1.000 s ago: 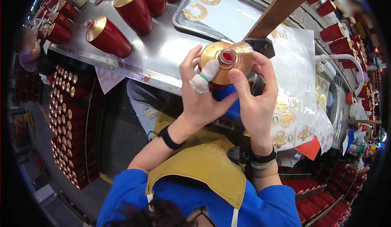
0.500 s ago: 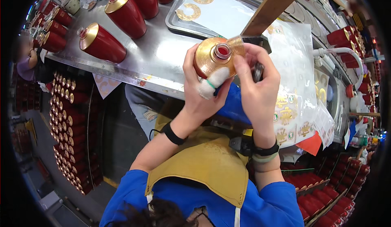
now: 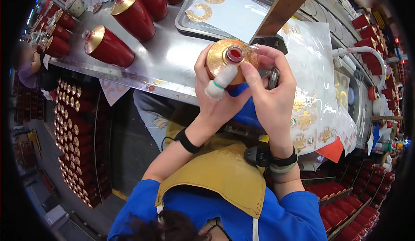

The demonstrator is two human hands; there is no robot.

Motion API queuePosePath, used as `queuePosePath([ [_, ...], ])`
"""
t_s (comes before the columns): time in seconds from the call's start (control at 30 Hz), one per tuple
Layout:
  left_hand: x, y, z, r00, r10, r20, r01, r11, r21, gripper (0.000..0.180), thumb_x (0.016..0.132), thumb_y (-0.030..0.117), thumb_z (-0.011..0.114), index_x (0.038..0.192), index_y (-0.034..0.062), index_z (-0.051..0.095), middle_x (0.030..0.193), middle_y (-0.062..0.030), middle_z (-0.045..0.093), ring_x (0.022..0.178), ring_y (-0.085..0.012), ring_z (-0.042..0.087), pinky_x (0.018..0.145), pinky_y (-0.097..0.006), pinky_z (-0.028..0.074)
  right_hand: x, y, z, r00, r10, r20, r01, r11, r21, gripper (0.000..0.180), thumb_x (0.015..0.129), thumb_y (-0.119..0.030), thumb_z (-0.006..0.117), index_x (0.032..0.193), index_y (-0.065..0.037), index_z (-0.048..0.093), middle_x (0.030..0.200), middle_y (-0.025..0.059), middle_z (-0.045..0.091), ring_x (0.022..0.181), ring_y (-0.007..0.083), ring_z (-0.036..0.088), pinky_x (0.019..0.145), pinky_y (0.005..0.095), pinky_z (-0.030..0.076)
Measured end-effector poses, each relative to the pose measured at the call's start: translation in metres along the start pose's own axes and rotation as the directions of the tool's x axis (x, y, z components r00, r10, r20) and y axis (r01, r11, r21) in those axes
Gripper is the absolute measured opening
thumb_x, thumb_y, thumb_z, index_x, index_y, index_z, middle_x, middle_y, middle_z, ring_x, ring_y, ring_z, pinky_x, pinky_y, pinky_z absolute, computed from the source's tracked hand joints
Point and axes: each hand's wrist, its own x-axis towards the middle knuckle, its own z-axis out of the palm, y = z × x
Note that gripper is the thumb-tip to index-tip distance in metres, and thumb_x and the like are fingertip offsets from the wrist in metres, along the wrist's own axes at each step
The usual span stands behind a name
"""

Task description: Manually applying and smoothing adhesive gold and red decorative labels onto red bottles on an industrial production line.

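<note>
A red bottle with a gold shoulder (image 3: pixel 218 56) is in my left hand (image 3: pixel 212 109), its open neck toward me. My left fingers wrap its side, and a finger in a white cover (image 3: pixel 225 76) with a green band lies across the shoulder. My right hand (image 3: pixel 276 98) pinches a curved clear film (image 3: pixel 253 56) against the right side of the shoulder, the thumb pressing beside the neck. A dark, smooth tool (image 3: pixel 273 78) is also tucked in my right hand; its kind I cannot make out. The bottle's lower body is mostly hidden by my hands.
Several red bottles (image 3: pixel 110 48) stand on the metal table (image 3: pixel 173 55) at the left. A tray (image 3: pixel 181 22) holds a sheet with gold C-shaped decals (image 3: pixel 199 12). A wooden post (image 3: pixel 285 9) rises behind my right hand. Printed clear sheets (image 3: pixel 313 76) lie at the right.
The film, raised beside the neck before, now lies lower and closer to the gold shoulder. My covered finger has shifted slightly, and my right thumb has moved in closer to the neck.
</note>
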Motion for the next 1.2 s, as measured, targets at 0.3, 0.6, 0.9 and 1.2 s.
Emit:
queuePosePath([
  [0.3, 0.015, -0.032, -0.034, 0.959, 0.009, 0.285, 0.068, 0.963, -0.260, 0.088, 0.063, 0.009, 0.091, 0.139, 0.0063, 0.045, 0.134, -0.0178, 0.053, 0.120, -0.0326, 0.061, 0.100, -0.042, 0.052, -0.003, -0.003, -0.008, 0.998, -0.044, -0.054, 0.040, 0.997, -0.066, 0.035, 0.088, -0.005, 0.077, 0.122, -0.002, 0.067, 0.101, 0.0027, 0.063, 0.072, 0.0054, 0.046, 0.063, 0.0227, 0.039],
  [0.6, 0.024, -0.025, -0.033, 0.959, 0.002, 0.282, 0.076, 0.962, -0.263, 0.093, 0.065, 0.012, 0.094, 0.144, 0.0045, 0.045, 0.142, -0.0189, 0.052, 0.133, -0.0308, 0.054, 0.111, -0.042, 0.047, -0.011, -0.007, -0.005, 0.996, 0.067, 0.058, -0.065, 0.997, -0.028, 0.050, 0.089, -0.017, 0.080, 0.134, -0.002, 0.063, 0.114, 0.0042, 0.061, 0.075, 0.0075, 0.048, 0.067, 0.0239, 0.043],
  [0.9, 0.030, -0.013, -0.052, 0.864, -0.055, 0.500, 0.431, 0.594, -0.679, 0.080, 0.089, 0.020, 0.078, 0.154, -0.0002, 0.037, 0.162, -0.0173, 0.036, 0.146, -0.0237, 0.043, 0.119, -0.039, 0.036, -0.003, 0.009, -0.014, 0.963, 0.213, 0.165, -0.254, 0.922, 0.291, 0.038, 0.103, -0.019, 0.067, 0.139, -0.005, 0.064, 0.078, -0.0105, 0.047, 0.067, -0.0008, 0.036, 0.059, 0.0186, 0.029],
  [1.2, 0.025, -0.009, -0.050, 0.809, -0.213, 0.548, 0.585, 0.374, -0.719, 0.053, 0.105, 0.013, 0.060, 0.153, 0.0040, 0.041, 0.161, -0.0134, 0.038, 0.145, -0.0232, 0.043, 0.121, -0.041, 0.035, -0.001, 0.014, -0.007, 0.929, 0.220, 0.297, -0.316, 0.889, 0.331, 0.047, 0.096, -0.018, 0.076, 0.140, -0.007, 0.064, 0.072, -0.0123, 0.041, 0.064, -0.0012, 0.033, 0.058, 0.0191, 0.026],
])
